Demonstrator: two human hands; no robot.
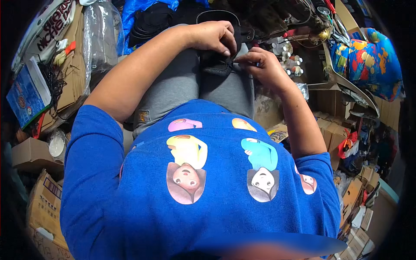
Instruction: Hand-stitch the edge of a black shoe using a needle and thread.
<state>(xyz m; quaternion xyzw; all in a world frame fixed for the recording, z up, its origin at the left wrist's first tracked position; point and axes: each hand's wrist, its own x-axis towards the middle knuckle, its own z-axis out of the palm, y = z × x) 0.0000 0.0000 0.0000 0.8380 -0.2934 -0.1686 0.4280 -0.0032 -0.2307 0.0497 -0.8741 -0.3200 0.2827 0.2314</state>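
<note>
A black fabric item (218,65) with a rounded, stitched-looking lower edge rests over my knees in grey trousers. Its exact kind does not show. My left hand (218,37) is closed on it from above, thumb and fingers bent around the dark cloth. From the right, my right hand (264,67) reaches its fingertips to the item's edge. The index finger points left there and the other fingers are curled. Whatever may be pinched between them is too small to make out. A thin curved rim (218,11) arches just beyond my left hand.
Small clear bottles with pale caps (292,60) cluster right of my right hand. Farther right is a colourful patterned bundle (368,60). Coiled black material (151,26) lies beyond my left forearm. On the left are plastic-wrapped sheets (99,39), a blue book (28,93) and cardboard boxes (37,154).
</note>
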